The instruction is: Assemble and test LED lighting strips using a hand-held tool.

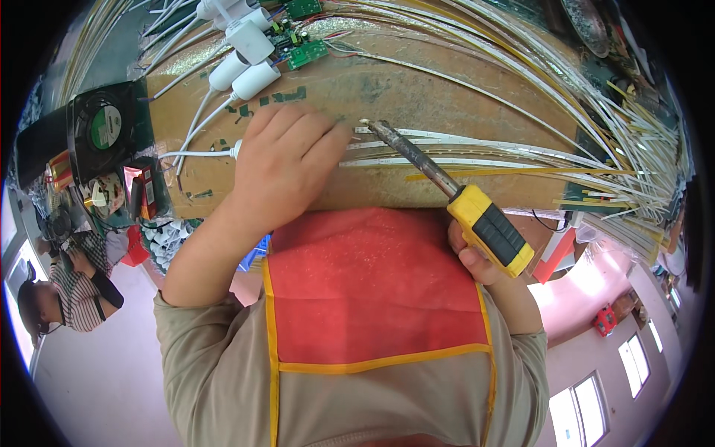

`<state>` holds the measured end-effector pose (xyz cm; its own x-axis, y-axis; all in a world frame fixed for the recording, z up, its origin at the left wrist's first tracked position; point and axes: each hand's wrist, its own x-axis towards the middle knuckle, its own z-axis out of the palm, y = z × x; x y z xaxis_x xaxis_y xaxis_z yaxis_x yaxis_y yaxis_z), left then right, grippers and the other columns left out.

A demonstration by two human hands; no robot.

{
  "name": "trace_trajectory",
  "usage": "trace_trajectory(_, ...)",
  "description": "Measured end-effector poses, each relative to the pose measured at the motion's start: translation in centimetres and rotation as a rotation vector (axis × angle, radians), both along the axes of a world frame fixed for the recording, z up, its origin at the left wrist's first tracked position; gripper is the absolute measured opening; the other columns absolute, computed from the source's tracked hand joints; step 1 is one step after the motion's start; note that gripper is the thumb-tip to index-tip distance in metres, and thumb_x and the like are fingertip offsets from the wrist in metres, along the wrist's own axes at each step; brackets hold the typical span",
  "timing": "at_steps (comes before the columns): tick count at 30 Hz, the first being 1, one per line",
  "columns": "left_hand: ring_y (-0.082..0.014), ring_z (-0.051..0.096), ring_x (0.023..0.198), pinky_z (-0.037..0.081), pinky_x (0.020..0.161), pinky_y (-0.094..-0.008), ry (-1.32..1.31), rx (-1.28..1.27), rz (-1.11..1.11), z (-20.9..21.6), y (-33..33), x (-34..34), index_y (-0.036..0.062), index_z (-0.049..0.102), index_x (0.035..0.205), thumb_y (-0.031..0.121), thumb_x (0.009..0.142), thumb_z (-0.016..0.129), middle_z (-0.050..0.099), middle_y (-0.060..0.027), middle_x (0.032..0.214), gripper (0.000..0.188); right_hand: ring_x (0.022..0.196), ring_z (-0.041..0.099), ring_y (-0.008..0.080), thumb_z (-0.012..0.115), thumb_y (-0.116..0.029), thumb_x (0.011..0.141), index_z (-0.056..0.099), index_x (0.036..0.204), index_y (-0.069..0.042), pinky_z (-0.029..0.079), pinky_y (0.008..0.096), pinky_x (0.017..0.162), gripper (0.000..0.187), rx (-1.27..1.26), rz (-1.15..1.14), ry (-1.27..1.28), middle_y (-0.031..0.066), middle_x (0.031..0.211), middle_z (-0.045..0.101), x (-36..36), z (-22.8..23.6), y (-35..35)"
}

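My right hand [473, 253] is wrapped around the yellow and black handle of a soldering iron [491, 231]. Its dark metal shaft slants up and left, and the tip is close to the ends of several thin LED strips [447, 141]. My left hand [287, 164] rests on the brown work board [424, 89] with its fingers curled down. A white cable [197, 154] with a white end piece [237, 149] runs up to the left side of this hand. The fingertips and whatever they pinch are hidden beneath the hand.
White cylindrical housings [255, 80] with cables and green circuit boards [307, 54] lie at the back. Bundled strips [633, 171] spread along the right. A black fan [104, 125] stands left, near a small red box [141, 190]. Another person [71, 294] is at far left.
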<state>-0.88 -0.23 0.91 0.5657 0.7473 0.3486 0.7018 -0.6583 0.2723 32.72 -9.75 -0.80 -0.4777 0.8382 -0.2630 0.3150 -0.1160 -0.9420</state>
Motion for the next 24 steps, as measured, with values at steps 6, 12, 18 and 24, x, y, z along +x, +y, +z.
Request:
trace_trajectory(6,-0.0245,0.067,0.095,0.051,0.080,-0.0378,0.019,-0.011,-0.016,-0.1,0.0,0.0,0.0096,0.071,0.102,0.007,0.072,0.072,0.067,-0.0035,0.095,0.030,0.073,0.061,0.0343,0.072,-0.032,0.086,0.062,0.084,-0.010,0.049,0.0421,0.065,0.024,-0.047,-0.042,0.056,0.0088,0.080,0.062,0.0,-0.4,-0.3)
trace_trajectory(12,-0.0256,0.067,0.098,0.052,0.081,-0.0380,0.040,-0.054,-0.051,0.0,0.2,-0.2,0.0081,0.070,0.104,0.007,0.072,0.071,0.067,-0.0047,0.098,0.032,0.071,0.059,0.0292,0.073,-0.025,0.085,0.062,0.086,-0.008,0.047,0.0392,0.063,0.020,-0.153,-0.126,0.109,0.0075,0.079,0.061,-0.1,-0.8,-1.1)
trace_trajectory(18,-0.0268,0.067,0.101,0.053,0.084,-0.0389,0.061,-0.092,-0.069,0.3,0.1,-0.3,0.0060,0.070,0.106,0.007,0.073,0.069,0.067,-0.0065,0.101,0.033,0.072,0.059,0.0259,0.073,-0.021,0.085,0.063,0.090,-0.005,0.047,0.0373,0.065,0.020,-0.157,-0.156,0.146,0.0075,0.080,0.061,-0.2,-1.2,-1.5)
trace_trajectory(24,-0.0278,0.066,0.102,0.054,0.087,-0.0396,0.062,-0.103,-0.078,0.3,0.1,-0.3,0.0054,0.070,0.108,0.008,0.073,0.068,0.067,-0.0074,0.103,0.034,0.072,0.060,0.0245,0.073,-0.021,0.087,0.064,0.096,-0.004,0.047,0.0367,0.066,0.022,-0.169,-0.201,0.182,0.0075,0.083,0.062,-0.3,-1.5,-1.9)
